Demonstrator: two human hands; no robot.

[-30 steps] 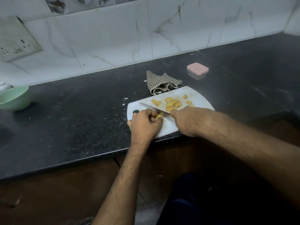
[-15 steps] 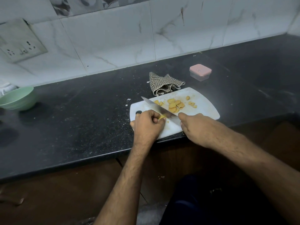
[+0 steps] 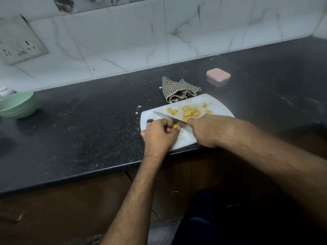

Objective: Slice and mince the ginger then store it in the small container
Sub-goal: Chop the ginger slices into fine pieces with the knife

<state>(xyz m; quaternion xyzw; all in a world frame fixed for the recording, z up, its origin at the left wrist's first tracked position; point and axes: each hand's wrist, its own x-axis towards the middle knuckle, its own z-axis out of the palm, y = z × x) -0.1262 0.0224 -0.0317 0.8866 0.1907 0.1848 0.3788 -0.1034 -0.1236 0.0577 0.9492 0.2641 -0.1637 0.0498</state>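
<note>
A white cutting board point(image 3: 219, 105) lies at the front edge of the black counter. My left hand point(image 3: 160, 134) pinches a small yellow ginger piece point(image 3: 176, 126) on the board. My right hand point(image 3: 206, 130) grips the handle of a knife point(image 3: 167, 117); its blade lies across the ginger piece, tip pointing left. Several ginger slices point(image 3: 190, 112) and some smaller cut bits point(image 3: 172, 111) sit behind the blade. The small clear container with a pink lid point(image 3: 218, 76) stands closed behind the board to the right.
A crumpled checked cloth point(image 3: 178, 90) lies just behind the board. A green bowl point(image 3: 16, 104) sits at the far left of the counter point(image 3: 88, 121). A wall socket plate point(image 3: 19, 43) is on the tiled wall. Brown cabinet fronts are below the counter edge.
The knife blade has shifted back and forth across the ginger piece under my left fingers. The head view moved slightly; the slices, cloth and container stayed put.
</note>
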